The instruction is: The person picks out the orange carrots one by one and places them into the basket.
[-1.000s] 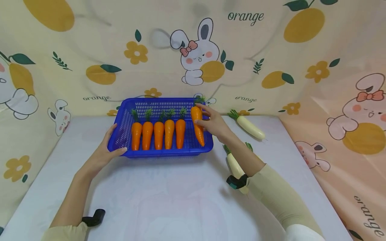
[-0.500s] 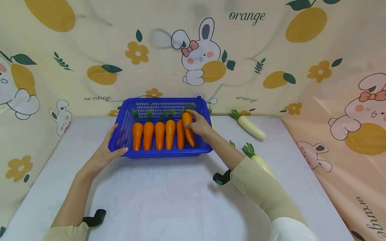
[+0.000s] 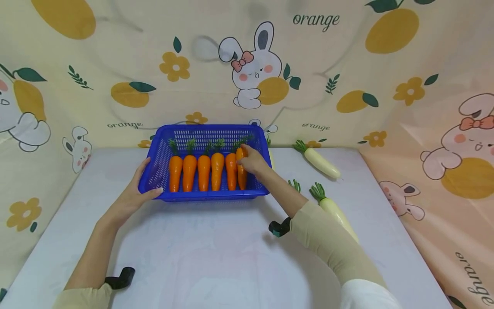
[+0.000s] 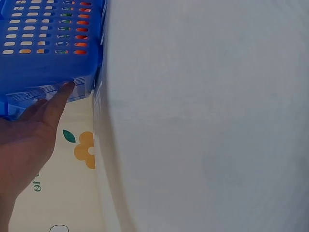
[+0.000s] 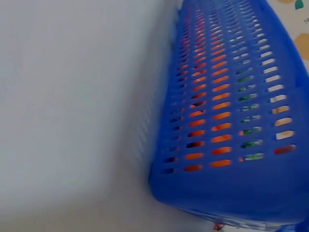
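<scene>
A blue plastic basket (image 3: 208,196) holds a row of orange carrots (image 3: 189,174) with green tops. At its left end my left hand (image 3: 133,193) grips it, thumb on the front rim and fingers along the left side. The left wrist view shows those fingers against the basket's outside. Inside the right end, my right hand (image 3: 252,159) pinches the rightmost carrot (image 3: 242,171) near its top, thumb on its left side. That carrot lies close beside its neighbour. In the right wrist view the hand is hidden behind the basket wall (image 5: 217,121).
Several white radishes lie right of the basket: one at the back (image 3: 320,163), one nearer (image 3: 337,216) partly under my right sleeve. Leaves of another (image 3: 294,185) show beside the forearm. A patterned cloth (image 3: 193,64) hangs behind the white table (image 3: 193,249).
My right hand has carried the rightmost carrot left and down into the basket, from its right end to beside the row. The carrot has straightened. My left hand has stayed on the basket.
</scene>
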The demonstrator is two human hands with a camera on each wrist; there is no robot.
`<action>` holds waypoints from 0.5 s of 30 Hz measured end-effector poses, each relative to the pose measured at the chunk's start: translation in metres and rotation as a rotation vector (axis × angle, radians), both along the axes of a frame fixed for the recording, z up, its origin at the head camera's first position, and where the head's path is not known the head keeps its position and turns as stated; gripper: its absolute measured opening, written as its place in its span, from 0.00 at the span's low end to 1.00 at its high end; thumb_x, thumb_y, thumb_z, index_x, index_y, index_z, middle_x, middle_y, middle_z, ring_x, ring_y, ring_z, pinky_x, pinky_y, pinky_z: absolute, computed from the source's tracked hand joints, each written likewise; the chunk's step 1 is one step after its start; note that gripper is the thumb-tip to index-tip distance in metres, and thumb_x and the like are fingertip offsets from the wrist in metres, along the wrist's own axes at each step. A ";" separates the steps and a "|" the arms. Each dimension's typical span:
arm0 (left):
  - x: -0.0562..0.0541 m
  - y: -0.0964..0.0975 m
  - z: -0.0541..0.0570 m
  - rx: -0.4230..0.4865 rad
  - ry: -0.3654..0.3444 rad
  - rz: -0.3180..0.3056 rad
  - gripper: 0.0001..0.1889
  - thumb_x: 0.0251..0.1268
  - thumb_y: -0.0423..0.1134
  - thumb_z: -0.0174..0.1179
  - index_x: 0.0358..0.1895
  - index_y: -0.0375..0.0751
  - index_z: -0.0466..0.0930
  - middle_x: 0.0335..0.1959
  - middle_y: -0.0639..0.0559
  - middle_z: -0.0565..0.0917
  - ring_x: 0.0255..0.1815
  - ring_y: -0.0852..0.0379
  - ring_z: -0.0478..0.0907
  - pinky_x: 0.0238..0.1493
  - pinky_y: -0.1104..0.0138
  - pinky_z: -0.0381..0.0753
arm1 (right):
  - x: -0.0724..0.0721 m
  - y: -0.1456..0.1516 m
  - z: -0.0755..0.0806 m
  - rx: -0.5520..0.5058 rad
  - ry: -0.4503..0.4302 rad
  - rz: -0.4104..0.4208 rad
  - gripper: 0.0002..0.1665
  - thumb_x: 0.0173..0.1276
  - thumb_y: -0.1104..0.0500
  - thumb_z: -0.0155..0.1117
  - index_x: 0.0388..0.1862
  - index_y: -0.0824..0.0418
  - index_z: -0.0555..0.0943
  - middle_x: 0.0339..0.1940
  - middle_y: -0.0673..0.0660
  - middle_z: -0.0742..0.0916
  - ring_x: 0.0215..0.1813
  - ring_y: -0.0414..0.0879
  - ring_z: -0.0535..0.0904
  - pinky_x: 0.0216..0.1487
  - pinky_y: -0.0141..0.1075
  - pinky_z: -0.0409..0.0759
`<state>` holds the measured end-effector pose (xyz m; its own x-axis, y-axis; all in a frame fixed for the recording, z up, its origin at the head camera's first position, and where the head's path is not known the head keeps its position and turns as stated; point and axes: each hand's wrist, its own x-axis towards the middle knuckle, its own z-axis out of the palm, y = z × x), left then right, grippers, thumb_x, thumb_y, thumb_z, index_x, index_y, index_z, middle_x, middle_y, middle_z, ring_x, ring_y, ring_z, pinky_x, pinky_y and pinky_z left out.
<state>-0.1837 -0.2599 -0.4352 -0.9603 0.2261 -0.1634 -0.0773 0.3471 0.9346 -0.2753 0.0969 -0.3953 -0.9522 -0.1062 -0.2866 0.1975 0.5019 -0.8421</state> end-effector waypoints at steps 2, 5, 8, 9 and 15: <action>0.000 0.000 0.001 -0.038 0.009 0.004 0.51 0.70 0.49 0.61 0.78 0.75 0.25 0.82 0.45 0.30 0.79 0.32 0.32 0.70 0.30 0.40 | 0.001 0.003 0.004 -0.029 0.002 0.003 0.42 0.70 0.63 0.59 0.80 0.55 0.56 0.79 0.61 0.63 0.77 0.57 0.60 0.76 0.53 0.57; 0.000 -0.001 0.004 -0.136 0.034 0.012 0.52 0.68 0.53 0.61 0.78 0.73 0.24 0.82 0.42 0.32 0.78 0.30 0.35 0.69 0.29 0.42 | 0.004 0.011 0.014 -0.063 0.033 0.028 0.41 0.71 0.59 0.60 0.80 0.54 0.57 0.80 0.61 0.60 0.79 0.58 0.56 0.77 0.55 0.54; 0.000 -0.003 0.007 -0.235 0.082 0.013 0.53 0.67 0.55 0.62 0.78 0.70 0.26 0.82 0.40 0.36 0.78 0.28 0.39 0.69 0.29 0.46 | 0.009 0.024 0.026 -0.056 0.088 0.063 0.41 0.72 0.56 0.60 0.80 0.51 0.57 0.80 0.61 0.60 0.78 0.58 0.57 0.76 0.55 0.56; 0.000 -0.005 0.008 -0.259 0.097 0.011 0.53 0.67 0.55 0.62 0.79 0.69 0.26 0.81 0.38 0.38 0.77 0.27 0.42 0.68 0.30 0.49 | 0.011 0.029 0.029 -0.041 0.107 0.072 0.41 0.73 0.54 0.60 0.80 0.50 0.57 0.80 0.61 0.61 0.78 0.58 0.58 0.75 0.55 0.58; 0.005 -0.020 0.008 -0.341 0.192 -0.009 0.54 0.66 0.52 0.66 0.81 0.60 0.30 0.80 0.34 0.48 0.73 0.26 0.56 0.65 0.36 0.64 | 0.026 0.073 0.035 0.035 0.213 0.121 0.39 0.74 0.52 0.60 0.80 0.45 0.57 0.78 0.58 0.65 0.74 0.56 0.66 0.70 0.54 0.68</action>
<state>-0.1785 -0.2802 -0.4277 -0.9790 0.1982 -0.0481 0.0921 0.6399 0.7629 -0.2492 0.1702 -0.3599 -0.9724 -0.2168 -0.0865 -0.0458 0.5408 -0.8399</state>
